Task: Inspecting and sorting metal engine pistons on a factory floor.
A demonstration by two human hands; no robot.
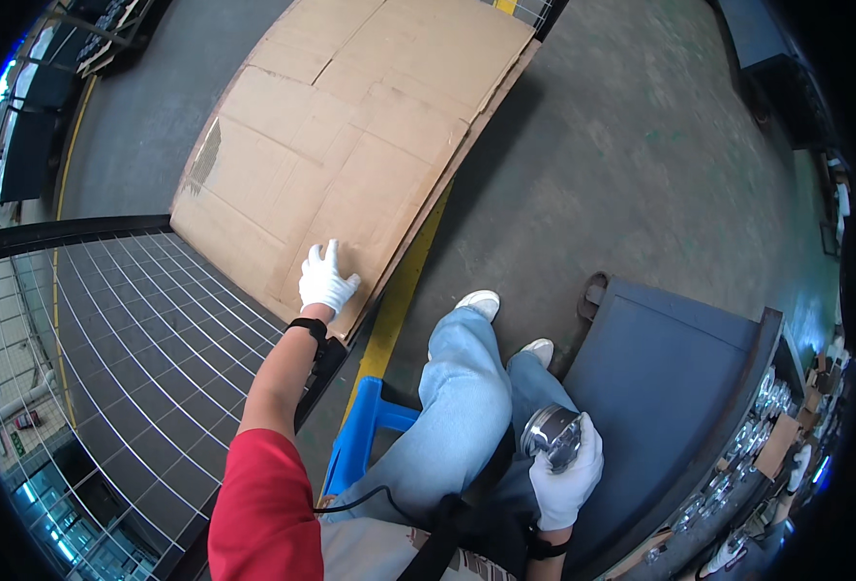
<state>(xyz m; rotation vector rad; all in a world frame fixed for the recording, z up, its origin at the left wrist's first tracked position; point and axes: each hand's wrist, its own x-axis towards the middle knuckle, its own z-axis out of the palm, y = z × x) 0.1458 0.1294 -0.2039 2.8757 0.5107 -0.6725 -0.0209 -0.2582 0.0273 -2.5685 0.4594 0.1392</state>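
This looks like a factory. The floor is grey concrete with a yellow line painted on it. A wire cage, flat cardboard and rows of shiny metal parts stand around.

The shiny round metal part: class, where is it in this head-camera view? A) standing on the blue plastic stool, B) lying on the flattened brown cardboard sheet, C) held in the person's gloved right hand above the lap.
C: the shiny round metal part sits gripped in the white-gloved right hand, while the left hand rests flat on the flattened brown cardboard sheet.
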